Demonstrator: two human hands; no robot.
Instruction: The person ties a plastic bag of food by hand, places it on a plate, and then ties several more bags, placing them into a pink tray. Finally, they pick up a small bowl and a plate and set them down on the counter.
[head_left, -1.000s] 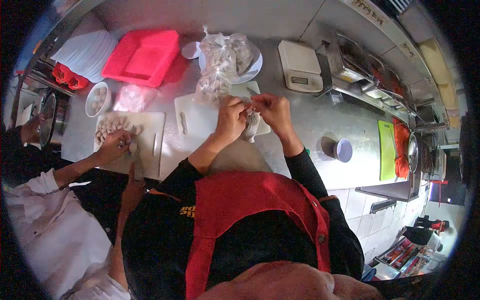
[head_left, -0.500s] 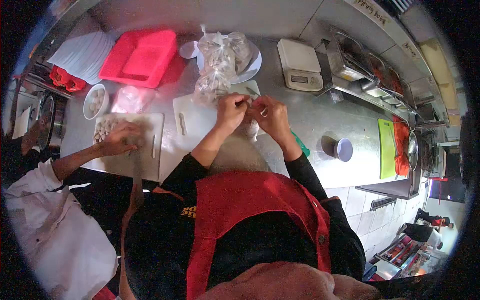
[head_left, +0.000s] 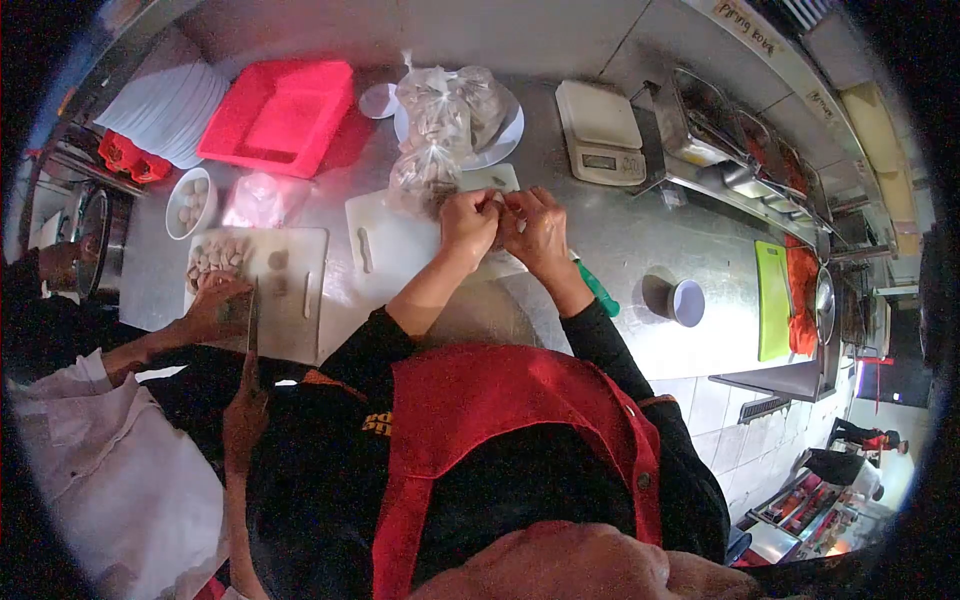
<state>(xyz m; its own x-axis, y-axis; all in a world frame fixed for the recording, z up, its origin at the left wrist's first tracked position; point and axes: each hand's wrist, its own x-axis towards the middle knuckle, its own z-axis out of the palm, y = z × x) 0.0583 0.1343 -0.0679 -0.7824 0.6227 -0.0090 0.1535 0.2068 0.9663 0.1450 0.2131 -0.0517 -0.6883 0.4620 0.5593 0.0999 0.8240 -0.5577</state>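
Observation:
My left hand (head_left: 468,230) and my right hand (head_left: 535,232) meet above the steel counter, fingertips pinched close together on a clear plastic bag that is mostly hidden by them. Just beyond the left hand, tied clear bags (head_left: 437,125) of pale food pieces are piled on a white plate (head_left: 508,140) and spill over its front. Under and beside my hands is a white cutting board (head_left: 385,235). A green handle (head_left: 600,290) sticks out by my right wrist; what it belongs to is hidden.
At left, a co-worker's hand (head_left: 215,305) and a knife (head_left: 252,320) work over another board (head_left: 300,330) with cut pale pieces. A bowl of balls (head_left: 190,205), pink tray (head_left: 275,115), kitchen scale (head_left: 603,130), small cup (head_left: 687,300) and green board (head_left: 772,300) stand around.
My hands stay together, with the right hand turned slightly and the bag below less visible. The co-worker's hand has moved down-left, and the knife is now over the board.

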